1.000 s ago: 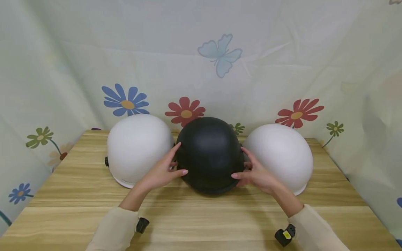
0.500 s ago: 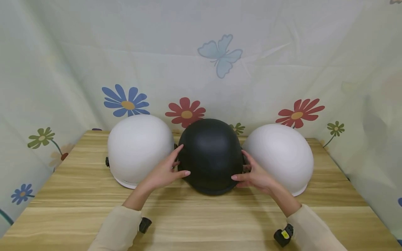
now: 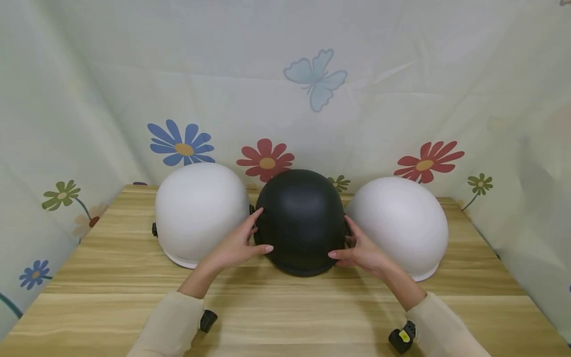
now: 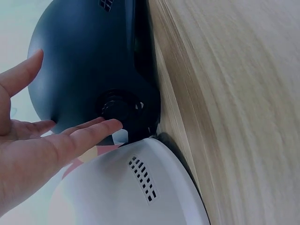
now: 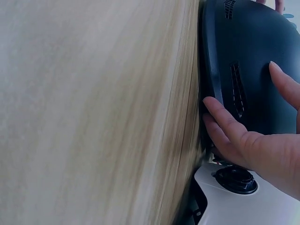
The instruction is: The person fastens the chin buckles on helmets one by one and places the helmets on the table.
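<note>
A black helmet (image 3: 303,218) sits dome up on the wooden table between two white ones. My left hand (image 3: 234,248) is at its left side, fingers extended; in the left wrist view the fingertips (image 4: 112,124) are right at a round black knob (image 4: 116,107) low on the shell. On the opposite side my right hand (image 3: 363,250) lies with straight fingers along the lower edge, beside a slotted vent (image 5: 238,89), as the right wrist view shows. Both thumbs are in front of the dome. Some fingertips are hidden behind the shell in the head view.
The left white helmet (image 3: 200,208) and the right white helmet (image 3: 399,223) stand close beside the black one. Behind the wooden table (image 3: 285,317) hangs a flowered cloth (image 3: 223,89), which also closes off both sides.
The black helmet sits slightly lower in the head view, with a little more gap from the left white helmet. My left hand has shifted slightly right with it; the right hand barely moved.
</note>
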{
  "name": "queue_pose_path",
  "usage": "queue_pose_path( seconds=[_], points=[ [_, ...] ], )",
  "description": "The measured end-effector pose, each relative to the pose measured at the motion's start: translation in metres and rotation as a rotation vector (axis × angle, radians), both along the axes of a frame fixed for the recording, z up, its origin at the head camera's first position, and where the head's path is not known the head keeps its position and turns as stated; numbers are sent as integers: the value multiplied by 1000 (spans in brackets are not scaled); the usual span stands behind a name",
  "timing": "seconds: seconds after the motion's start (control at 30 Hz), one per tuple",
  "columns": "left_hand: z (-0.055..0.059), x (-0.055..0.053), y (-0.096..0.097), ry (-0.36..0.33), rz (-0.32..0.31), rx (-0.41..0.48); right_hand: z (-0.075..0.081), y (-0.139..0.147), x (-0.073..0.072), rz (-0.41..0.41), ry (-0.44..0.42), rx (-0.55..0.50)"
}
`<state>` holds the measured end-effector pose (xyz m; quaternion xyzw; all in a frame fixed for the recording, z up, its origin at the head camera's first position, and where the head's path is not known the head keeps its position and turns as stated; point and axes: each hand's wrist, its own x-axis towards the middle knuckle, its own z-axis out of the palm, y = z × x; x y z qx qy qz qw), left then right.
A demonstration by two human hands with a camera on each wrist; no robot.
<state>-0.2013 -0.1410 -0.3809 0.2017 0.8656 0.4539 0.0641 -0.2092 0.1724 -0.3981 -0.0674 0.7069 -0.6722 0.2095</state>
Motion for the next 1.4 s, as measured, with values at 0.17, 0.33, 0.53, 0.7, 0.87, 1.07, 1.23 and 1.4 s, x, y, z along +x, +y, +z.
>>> queue_pose_path(
  seconds=[0.17,0.33,0.53,0.7,0.87,1.07,1.23,1.4],
  points=[
    [0,-1,1,-3,-8,9,-1,0,-1,-8,9,19],
    [1,-1,2,-12,-7,8,-2,1,-1,-15,20,29],
    [2,-1,2,-9,-2,-10,-5,1,-1,-21,31,56],
    [1,-1,2,-9,-4,-17,-6,1,-2,-19,35,87],
    [2,-1,1,-5,-18,-22,-2,0,-2,-23,27,119],
    [3,-1,0,-4,-27,-15,5,1,-1,-11,28,151],
    [4,-1,-1,-10,-35,-26,13,4,-2,0,79,242],
    [8,-1,-5,-43,-49,-28,27,7,-4,-2,169,334]
  ],
)
